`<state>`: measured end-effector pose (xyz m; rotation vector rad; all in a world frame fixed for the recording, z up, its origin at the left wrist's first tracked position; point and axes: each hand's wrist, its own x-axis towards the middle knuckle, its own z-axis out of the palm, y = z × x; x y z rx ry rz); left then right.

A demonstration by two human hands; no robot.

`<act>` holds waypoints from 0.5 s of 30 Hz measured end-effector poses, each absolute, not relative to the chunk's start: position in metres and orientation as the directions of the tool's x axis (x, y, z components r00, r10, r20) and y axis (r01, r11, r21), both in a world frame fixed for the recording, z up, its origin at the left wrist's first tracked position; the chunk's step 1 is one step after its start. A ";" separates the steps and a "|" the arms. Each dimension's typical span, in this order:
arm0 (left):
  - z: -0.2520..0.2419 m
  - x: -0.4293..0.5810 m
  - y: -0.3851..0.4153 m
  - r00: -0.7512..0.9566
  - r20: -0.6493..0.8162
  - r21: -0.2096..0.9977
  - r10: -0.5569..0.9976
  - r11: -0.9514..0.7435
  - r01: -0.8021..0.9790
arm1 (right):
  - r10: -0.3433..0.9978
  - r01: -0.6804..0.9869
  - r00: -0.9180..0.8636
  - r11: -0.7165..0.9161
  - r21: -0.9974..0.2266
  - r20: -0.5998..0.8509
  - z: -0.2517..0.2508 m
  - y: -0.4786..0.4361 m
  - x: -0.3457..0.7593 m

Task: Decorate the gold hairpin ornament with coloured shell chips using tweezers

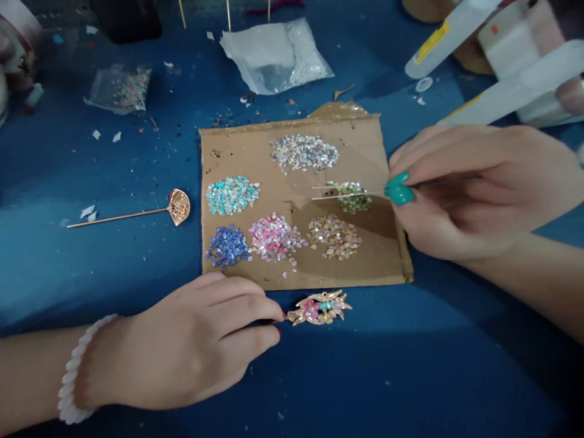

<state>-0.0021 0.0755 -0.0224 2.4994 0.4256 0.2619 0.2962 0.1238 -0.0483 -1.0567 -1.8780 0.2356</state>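
My left hand (196,340), with a beaded bracelet at its wrist, pinches the left end of a gold ornament (322,307) set with pink and turquoise chips. Its stem, if it has one, is hidden by my fingers. Between thumb and finger, my right hand (474,188) grips fine silver tweezers (347,196); their two thin tips point left above the cardboard (292,198). Under the tweezers lies a pile of green chips (353,198). Turquoise (232,194), blue (228,245), pink (276,236), beige (335,236) and silvery chips (305,152) form separate piles on the cardboard.
A gold hairpin with a fan-shaped head (179,207) lies left of the cardboard. Behind are a bag of mixed chips (122,90) and a bag of white bits (278,56). White bottles (449,38) lean at the upper right. Scraps dot the blue tabletop (365,377).
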 end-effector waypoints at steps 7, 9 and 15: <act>-0.022 -0.004 0.076 0.937 0.085 0.589 0.339 -0.776 0.227 | 0.757 0.564 -0.111 0.581 -0.587 0.644 -0.047 0.113 0.284; -0.022 -0.005 0.076 0.939 0.084 0.590 0.334 -0.776 0.223 | 0.739 0.587 -0.090 0.581 -0.564 0.667 -0.048 0.113 0.284; -0.025 -0.004 0.077 0.938 0.086 0.592 0.337 -0.774 0.224 | 0.709 0.579 -0.067 0.601 -0.551 0.702 -0.056 0.111 0.285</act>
